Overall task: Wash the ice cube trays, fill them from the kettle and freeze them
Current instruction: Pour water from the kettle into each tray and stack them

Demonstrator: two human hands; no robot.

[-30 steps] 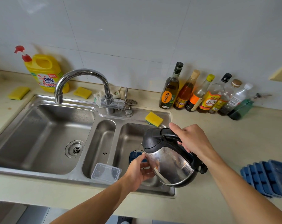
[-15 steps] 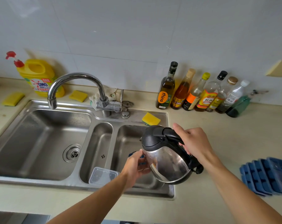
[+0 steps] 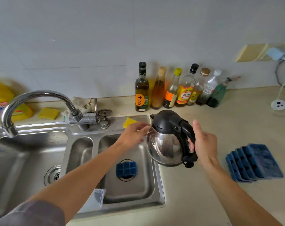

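Note:
The steel kettle (image 3: 165,144) with a black lid stands upright on the counter, just right of the sink. My right hand (image 3: 203,144) is at its black handle, fingers curled round it and thumb raised. My left hand (image 3: 135,132) hovers with relaxed fingers by the kettle's left side; it is blurred, and I cannot tell if it touches. One small blue ice cube tray (image 3: 126,168) lies over the drain in the right sink basin (image 3: 143,190). Several blue ice cube trays (image 3: 254,162) lean in a stack on the counter to the right.
A curved tap (image 3: 38,95) arches over the left basin. Oil and sauce bottles (image 3: 179,88) line the wall behind the kettle. A yellow sponge (image 3: 128,122) lies on the sink's back rim, a clear plastic box (image 3: 94,199) in the narrow middle basin, a white round socket base (image 3: 279,105) far right.
The kettle was tilted over the right basin with both hands on it; it now stands upright on the counter. My left hand has come off its body. The tray in the basin is uncovered.

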